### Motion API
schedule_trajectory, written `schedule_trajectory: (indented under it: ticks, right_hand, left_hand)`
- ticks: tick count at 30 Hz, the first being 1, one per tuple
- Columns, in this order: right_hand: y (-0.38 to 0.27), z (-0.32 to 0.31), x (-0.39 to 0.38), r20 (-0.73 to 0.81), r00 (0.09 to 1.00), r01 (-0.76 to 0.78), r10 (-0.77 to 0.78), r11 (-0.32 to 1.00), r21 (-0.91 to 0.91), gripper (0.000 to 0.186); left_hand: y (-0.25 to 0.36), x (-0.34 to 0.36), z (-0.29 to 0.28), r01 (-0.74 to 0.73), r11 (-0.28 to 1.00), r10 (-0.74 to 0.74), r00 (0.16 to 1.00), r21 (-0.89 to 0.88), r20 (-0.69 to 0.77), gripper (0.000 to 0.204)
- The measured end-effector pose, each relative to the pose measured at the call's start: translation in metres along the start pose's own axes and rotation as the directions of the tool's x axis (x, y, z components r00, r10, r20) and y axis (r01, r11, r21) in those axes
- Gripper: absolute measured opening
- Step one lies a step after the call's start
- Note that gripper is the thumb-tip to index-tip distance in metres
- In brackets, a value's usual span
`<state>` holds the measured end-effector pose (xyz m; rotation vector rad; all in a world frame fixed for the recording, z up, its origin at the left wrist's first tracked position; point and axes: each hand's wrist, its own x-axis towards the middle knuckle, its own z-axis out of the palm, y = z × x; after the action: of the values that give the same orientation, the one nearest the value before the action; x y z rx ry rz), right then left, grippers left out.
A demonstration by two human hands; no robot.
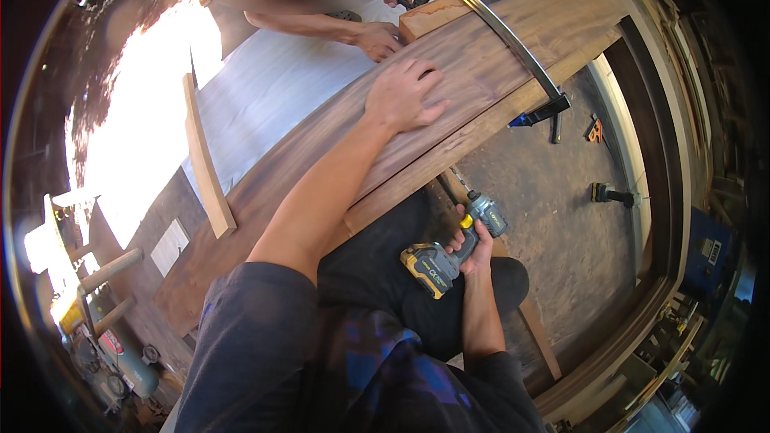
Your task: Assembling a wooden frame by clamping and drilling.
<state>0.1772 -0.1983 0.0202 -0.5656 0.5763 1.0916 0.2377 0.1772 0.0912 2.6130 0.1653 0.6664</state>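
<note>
My left hand (403,96) rests on top of a long brown wooden board (481,56), fingers spread apart with nothing in them. Below the board's near edge, my right hand (475,248) is wrapped round the grip of a cordless impact driver (487,215) with a yellow and black battery. The driver's long bit points up toward a lighter timber rail (449,146) along the board's near side. A bar clamp (507,32) spans the board to the right of my left hand, over a short wood block (433,16) at the far edge.
Across the board, another person's hand (378,40) touches its far edge. A wood strip (207,160) lies at the left. On the right, an orange-tipped spring clamp (594,130) and a second power tool (613,194) lie within a dark wooden frame (664,128).
</note>
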Motion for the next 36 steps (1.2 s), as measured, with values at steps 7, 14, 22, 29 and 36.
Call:
schedule_trajectory:
  ticks: [7,14,22,29,36]
  right_hand:
    - [-0.004,-0.01,0.001,0.032,0.999,-0.01,0.011,0.999,-0.031,0.054]
    - [-0.003,-0.006,0.002,0.011,0.999,-0.03,0.03,1.0,-0.006,0.046]
    - [-0.005,-0.018,0.007,0.018,0.999,-0.04,0.04,0.999,-0.025,0.024]
    - [-0.006,-0.018,0.007,-0.008,0.999,-0.044,0.044,0.998,-0.034,0.024]
    - [-0.005,-0.019,0.007,-0.074,0.997,-0.034,0.029,0.997,-0.072,0.021]
  left_hand:
    - [0.002,0.001,0.002,-0.021,1.0,0.021,0.999,0.009,-0.034,0.042]
    - [0.002,-0.001,0.001,-0.003,1.0,0.003,1.0,0.005,-0.022,0.043]
    - [0.003,0.003,0.001,-0.006,1.0,0.006,1.0,0.006,-0.012,0.041]
    - [0.005,0.003,0.003,-0.013,0.999,0.013,1.0,0.038,-0.011,0.042]
    - [0.005,0.004,0.002,-0.026,0.999,0.027,0.999,0.038,-0.026,0.041]
